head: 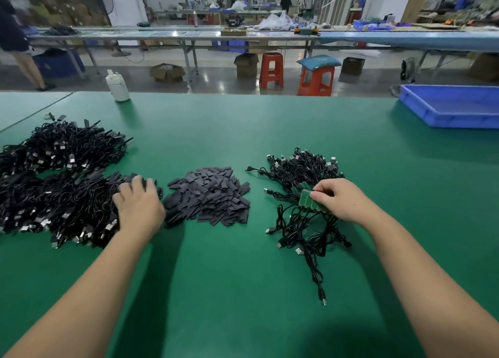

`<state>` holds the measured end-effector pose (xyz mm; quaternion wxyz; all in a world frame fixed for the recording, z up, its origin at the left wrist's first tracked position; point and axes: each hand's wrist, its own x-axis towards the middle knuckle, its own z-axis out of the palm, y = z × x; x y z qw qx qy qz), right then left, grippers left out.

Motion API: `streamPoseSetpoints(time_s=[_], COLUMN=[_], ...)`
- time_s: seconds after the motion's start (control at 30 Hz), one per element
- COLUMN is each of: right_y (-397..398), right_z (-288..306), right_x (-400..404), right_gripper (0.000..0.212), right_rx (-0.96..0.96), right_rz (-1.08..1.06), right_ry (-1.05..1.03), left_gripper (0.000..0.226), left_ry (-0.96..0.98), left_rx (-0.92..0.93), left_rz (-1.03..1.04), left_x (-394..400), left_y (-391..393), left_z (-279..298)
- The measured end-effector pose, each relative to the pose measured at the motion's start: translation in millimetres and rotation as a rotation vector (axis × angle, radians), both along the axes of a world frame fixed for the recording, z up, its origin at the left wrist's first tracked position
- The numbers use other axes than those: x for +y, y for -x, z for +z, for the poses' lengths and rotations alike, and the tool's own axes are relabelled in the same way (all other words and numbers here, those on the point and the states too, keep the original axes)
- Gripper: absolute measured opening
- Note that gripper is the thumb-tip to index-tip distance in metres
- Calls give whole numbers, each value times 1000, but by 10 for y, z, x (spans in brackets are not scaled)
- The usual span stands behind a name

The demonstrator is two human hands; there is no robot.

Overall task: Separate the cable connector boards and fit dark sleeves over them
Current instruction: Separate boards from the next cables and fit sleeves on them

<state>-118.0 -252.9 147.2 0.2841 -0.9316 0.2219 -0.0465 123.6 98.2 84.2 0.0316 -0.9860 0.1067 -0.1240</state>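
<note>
We are pinching the near-left end of the green panel of connector boards between thumb and fingers of our right hand, on the tangled bundle of black cables lying right of centre on the green table. Our left hand is resting spread over the big cable heap at left, beside the pile of dark sleeves, holding nothing. The panel is looking light, thin and stiff, likely brittle at its score lines, so we are judging the edges the best hold, while the limp cables may be dragging and the soft, flat sleeves needing opening.
</note>
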Motion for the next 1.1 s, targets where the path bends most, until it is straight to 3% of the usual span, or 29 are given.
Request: streamPoseSetpoints(time_s=[0.07, 0.17, 0.23, 0.3, 0.37, 0.5, 0.63, 1.1], right_y=[4, -18, -39, -51, -51, -9, -10, -190], right_z=[14, 12, 9, 4, -6, -37, -72, -181], right_x=[34, 113, 168, 212, 235, 250, 284, 418], right_gripper=[20, 17, 15, 14, 14, 9, 13, 21], right_rx=[-5, -18, -18, -25, -37, -65, -60, -68], right_rz=[8, 2, -3, -8, -12, -12, -2, -88], right_ry=[11, 33, 39, 62, 84, 117, 184, 326], left_gripper=[43, 37, 51, 65, 62, 16, 32, 25], left_ry=[229, 708, 790, 698, 632, 707, 663, 705], left_rx=[-68, 334, 625, 733, 714, 574, 510, 327], left_rz=[-228, -495, -641, -746, -766, -694, -612, -439], left_x=[-292, -867, -1209, -1500, -1697, -1843, -1849, -1829], left_y=[203, 717, 1099, 1406, 1577, 1658, 1682, 1762], left_z=[78, 213, 242, 211, 182, 193, 211, 209])
